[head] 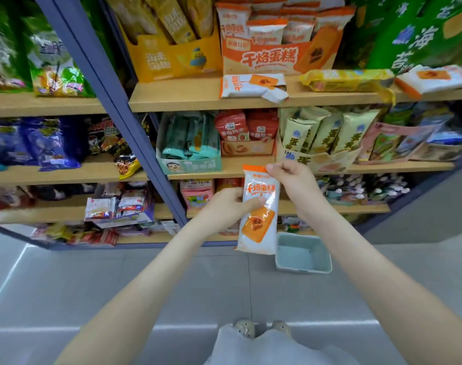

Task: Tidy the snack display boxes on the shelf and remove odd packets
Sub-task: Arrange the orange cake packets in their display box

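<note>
I hold a white and orange cake packet [258, 233] upright in front of the shelves. My left hand [228, 206] grips its middle from the left, thumb across the front. My right hand [293, 180] pinches its top right corner. The matching orange display box [277, 57] stands on the upper shelf with several like packets in it. Loose on that shelf's front lie another white and orange packet [253, 86], a yellow packet [348, 80] and a third white and orange packet [435, 79].
A pale blue basket [303, 252] sits on the grey floor below the shelves. The middle shelf holds a teal box [189, 164], a small orange box [247, 148] and a cream box [316, 159]. A blue upright post [111, 96] divides the shelving.
</note>
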The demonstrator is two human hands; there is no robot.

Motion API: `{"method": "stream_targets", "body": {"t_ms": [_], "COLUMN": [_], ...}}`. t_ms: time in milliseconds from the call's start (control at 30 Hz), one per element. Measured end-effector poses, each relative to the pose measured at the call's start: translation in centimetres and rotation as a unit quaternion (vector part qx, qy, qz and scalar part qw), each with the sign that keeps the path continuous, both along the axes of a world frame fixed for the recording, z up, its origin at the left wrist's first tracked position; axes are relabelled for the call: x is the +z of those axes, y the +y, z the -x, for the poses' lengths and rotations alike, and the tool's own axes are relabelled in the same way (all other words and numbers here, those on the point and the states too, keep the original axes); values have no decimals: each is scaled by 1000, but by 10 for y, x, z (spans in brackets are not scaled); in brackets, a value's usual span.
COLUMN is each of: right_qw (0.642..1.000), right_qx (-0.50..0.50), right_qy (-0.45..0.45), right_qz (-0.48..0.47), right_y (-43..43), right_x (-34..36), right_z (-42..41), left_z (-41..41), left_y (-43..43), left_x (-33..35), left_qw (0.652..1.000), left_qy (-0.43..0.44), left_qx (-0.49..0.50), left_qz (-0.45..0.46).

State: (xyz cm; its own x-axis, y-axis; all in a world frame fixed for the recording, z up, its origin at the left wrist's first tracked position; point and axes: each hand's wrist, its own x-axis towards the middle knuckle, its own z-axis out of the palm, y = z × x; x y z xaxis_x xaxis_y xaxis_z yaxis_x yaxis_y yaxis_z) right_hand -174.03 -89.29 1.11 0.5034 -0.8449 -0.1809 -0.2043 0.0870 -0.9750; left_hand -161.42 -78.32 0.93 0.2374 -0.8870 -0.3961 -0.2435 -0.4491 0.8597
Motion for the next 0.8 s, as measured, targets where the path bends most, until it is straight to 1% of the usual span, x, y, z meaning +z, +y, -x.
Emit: {"method": "stream_targets", "body": {"t_ms": [67, 100, 133, 200, 267, 333, 433, 567, 633, 800], "right_qw": [998, 994, 989, 979, 974, 978, 983, 988, 989, 989], "right_qx": [46, 86, 127, 186, 206, 189, 150, 100, 69, 19], "right_qy": [-28, -27, -6, 52, 69, 41, -13, -39, -32, -17], "right_qz": [-45, -66, -75, -66, -67, -84, -101, -113, -124, -144], "right_y": [0, 1, 3, 7, 9, 10, 11, 13, 15, 17], "right_x": [-6, -7, -10, -16, -26, -32, -37, -39, -38, -42], "right_z": [7, 11, 15, 22, 27, 30, 30, 26, 25, 27], "left_z": [5, 8, 10, 11, 12, 13, 15, 17, 18, 24], "left_y": [-1, -2, -4, -9, -11, -12, -13, -14, -15, -15], "left_x": [-4, -8, -11, -17, -18, -19, -21, -26, -28, -32], "left_qw": [999, 995, 988, 961, 923, 900, 882, 855, 850, 858], "left_qy": [21, 38, 61, 134, 217, 255, 287, 329, 333, 315], "left_qx": [44, 88, 138, 235, 306, 342, 360, 387, 393, 388], "left_qz": [8, 20, 34, 63, 83, 95, 101, 106, 111, 121]}}
